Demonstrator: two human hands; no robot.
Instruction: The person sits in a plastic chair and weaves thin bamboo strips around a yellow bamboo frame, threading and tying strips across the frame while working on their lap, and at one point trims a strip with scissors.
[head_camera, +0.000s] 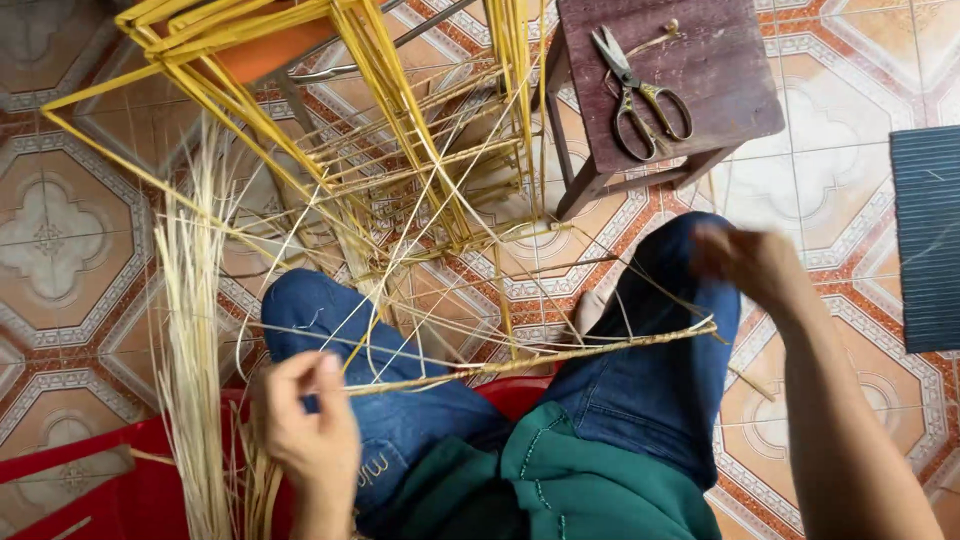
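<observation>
Left hand (305, 425) pinches one end of twisted straw cord (540, 358); right hand (752, 262) blurred, grip unclear, near frame (330, 90), scissors (635, 92).

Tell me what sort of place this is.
Probably a home floor used for craft weaving. A patterned tiled floor, a yellow cane frame with loose straw strips, and scissors on a small wooden stool suggest handwork, not a factory.

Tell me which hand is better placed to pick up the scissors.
Probably the right hand: it is raised on the stool's side, below the scissors. The left hand sits low by the knee, pinching the twisted straw cord.
</observation>
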